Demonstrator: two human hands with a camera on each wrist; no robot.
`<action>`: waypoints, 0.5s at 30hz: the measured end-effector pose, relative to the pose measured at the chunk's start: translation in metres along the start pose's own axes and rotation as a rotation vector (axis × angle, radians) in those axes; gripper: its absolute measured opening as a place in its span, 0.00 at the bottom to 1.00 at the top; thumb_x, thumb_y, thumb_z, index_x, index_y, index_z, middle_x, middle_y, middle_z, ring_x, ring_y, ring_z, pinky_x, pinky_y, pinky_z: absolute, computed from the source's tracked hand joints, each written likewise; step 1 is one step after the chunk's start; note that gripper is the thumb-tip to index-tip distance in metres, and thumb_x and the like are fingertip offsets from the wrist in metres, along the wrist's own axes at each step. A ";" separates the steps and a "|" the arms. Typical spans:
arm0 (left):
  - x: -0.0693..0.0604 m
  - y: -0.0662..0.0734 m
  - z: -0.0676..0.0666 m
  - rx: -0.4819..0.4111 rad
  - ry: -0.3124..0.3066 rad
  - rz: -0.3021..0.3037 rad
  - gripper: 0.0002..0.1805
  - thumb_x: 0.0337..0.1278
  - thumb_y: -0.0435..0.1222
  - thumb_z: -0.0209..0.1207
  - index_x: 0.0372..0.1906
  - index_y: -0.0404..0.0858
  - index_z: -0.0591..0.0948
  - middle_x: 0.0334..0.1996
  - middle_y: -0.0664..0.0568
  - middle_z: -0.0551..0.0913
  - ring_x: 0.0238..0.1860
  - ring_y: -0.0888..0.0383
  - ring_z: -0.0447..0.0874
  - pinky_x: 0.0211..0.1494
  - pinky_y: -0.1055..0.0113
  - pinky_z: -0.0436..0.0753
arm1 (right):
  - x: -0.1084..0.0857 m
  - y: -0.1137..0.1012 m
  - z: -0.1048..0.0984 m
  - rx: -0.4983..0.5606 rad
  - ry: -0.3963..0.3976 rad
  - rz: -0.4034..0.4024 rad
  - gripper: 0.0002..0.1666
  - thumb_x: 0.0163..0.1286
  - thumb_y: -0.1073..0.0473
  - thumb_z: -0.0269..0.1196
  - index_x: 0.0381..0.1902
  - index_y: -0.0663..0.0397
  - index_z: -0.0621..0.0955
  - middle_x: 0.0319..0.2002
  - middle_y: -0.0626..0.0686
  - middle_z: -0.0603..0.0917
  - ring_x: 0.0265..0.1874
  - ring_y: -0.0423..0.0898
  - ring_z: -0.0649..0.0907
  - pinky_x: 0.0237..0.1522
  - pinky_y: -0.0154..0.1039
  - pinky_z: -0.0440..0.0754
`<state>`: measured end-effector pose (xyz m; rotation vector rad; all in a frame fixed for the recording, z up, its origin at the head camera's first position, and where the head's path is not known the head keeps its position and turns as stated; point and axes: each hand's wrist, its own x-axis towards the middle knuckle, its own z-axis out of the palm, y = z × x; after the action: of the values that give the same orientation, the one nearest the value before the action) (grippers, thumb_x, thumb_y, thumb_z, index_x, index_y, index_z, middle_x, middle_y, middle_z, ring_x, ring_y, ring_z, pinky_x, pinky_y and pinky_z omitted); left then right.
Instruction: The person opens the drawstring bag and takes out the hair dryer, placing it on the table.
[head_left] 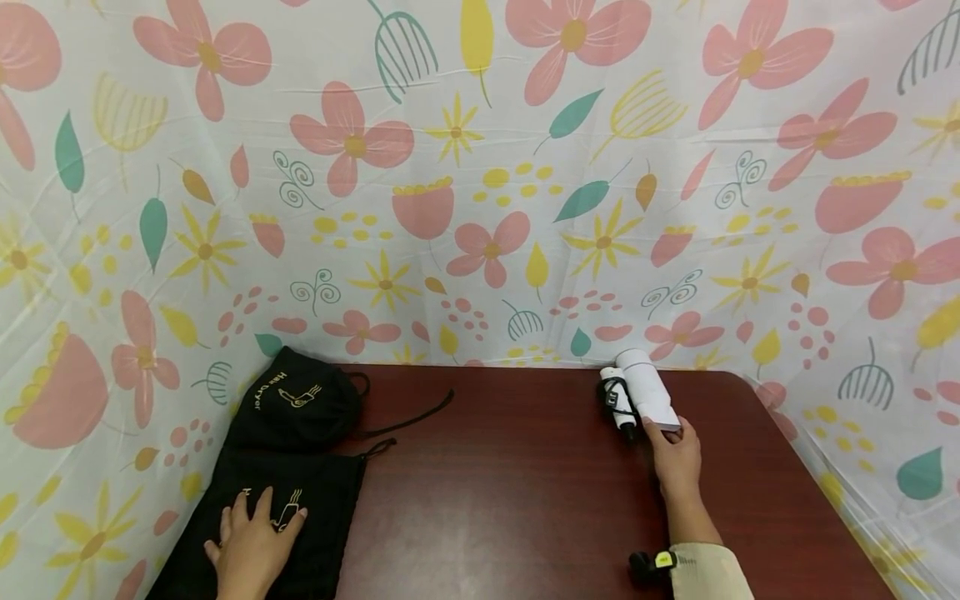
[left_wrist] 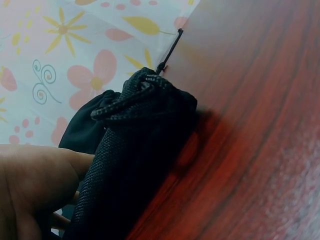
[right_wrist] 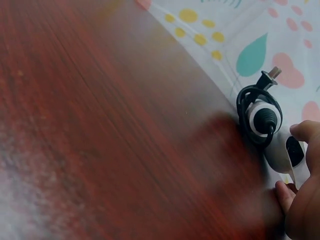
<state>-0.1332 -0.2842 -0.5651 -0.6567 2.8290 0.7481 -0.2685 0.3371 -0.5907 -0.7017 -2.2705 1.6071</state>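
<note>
A white folded hair dryer (head_left: pixel 645 385) lies at the far right of the table, with a black cord (head_left: pixel 617 402) wound round its handle. My right hand (head_left: pixel 677 458) grips the near end of its barrel between thumb and fingers. The right wrist view shows the cord's plug (right_wrist: pixel 270 77) sticking out beside the handle end. On the left lie two black drawstring bags. The far bag (head_left: pixel 300 396) has "Hair Dryer" printed in gold. Upon the near bag (head_left: pixel 322 492) rests my left hand (head_left: pixel 258 542), its fingers spread over the gold print.
The brown table (head_left: pixel 480 500) stretches between the bags and the hair dryer. A flower-printed white cloth (head_left: pixel 480 317) rises along its back and sides. One bag's drawstring (head_left: pixel 416 417) trails onto the wood. A black and yellow wrist strap piece (head_left: pixel 652 564) sits at my right sleeve.
</note>
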 end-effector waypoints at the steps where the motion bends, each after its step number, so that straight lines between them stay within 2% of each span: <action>1: 0.000 0.000 0.000 -0.001 0.002 0.000 0.56 0.59 0.70 0.55 0.72 0.27 0.62 0.72 0.19 0.46 0.72 0.18 0.38 0.63 0.17 0.41 | 0.001 0.000 0.000 -0.002 0.003 -0.001 0.53 0.70 0.40 0.64 0.80 0.62 0.54 0.70 0.68 0.68 0.63 0.52 0.75 0.37 0.13 0.66; 5: -0.001 0.001 0.000 -0.006 0.011 0.002 0.55 0.59 0.69 0.55 0.72 0.27 0.62 0.72 0.19 0.46 0.72 0.18 0.38 0.63 0.17 0.40 | 0.003 0.000 0.001 -0.015 0.015 -0.019 0.52 0.70 0.41 0.64 0.78 0.64 0.56 0.68 0.69 0.69 0.57 0.46 0.75 0.37 0.12 0.67; 9: -0.001 0.000 0.000 -0.009 0.014 0.003 0.55 0.59 0.69 0.55 0.72 0.27 0.63 0.72 0.19 0.46 0.72 0.18 0.38 0.63 0.17 0.40 | 0.001 0.000 0.000 -0.016 0.012 -0.019 0.52 0.70 0.40 0.63 0.79 0.64 0.56 0.71 0.70 0.62 0.63 0.54 0.74 0.38 0.12 0.66; 12: -0.001 0.000 0.000 -0.009 0.013 0.002 0.55 0.59 0.69 0.55 0.72 0.27 0.63 0.72 0.19 0.46 0.72 0.18 0.38 0.63 0.17 0.40 | -0.002 -0.001 0.000 -0.026 0.016 -0.006 0.53 0.70 0.39 0.63 0.80 0.60 0.54 0.74 0.70 0.57 0.70 0.60 0.70 0.54 0.22 0.72; 15: -0.001 0.000 0.001 -0.008 0.014 0.002 0.55 0.59 0.69 0.55 0.72 0.27 0.62 0.72 0.19 0.46 0.72 0.18 0.38 0.63 0.16 0.40 | -0.003 0.001 0.000 -0.007 0.025 -0.003 0.53 0.70 0.39 0.63 0.81 0.55 0.53 0.75 0.68 0.56 0.72 0.62 0.69 0.64 0.33 0.73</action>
<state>-0.1324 -0.2834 -0.5652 -0.6622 2.8410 0.7584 -0.2654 0.3355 -0.5909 -0.7162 -2.2597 1.5806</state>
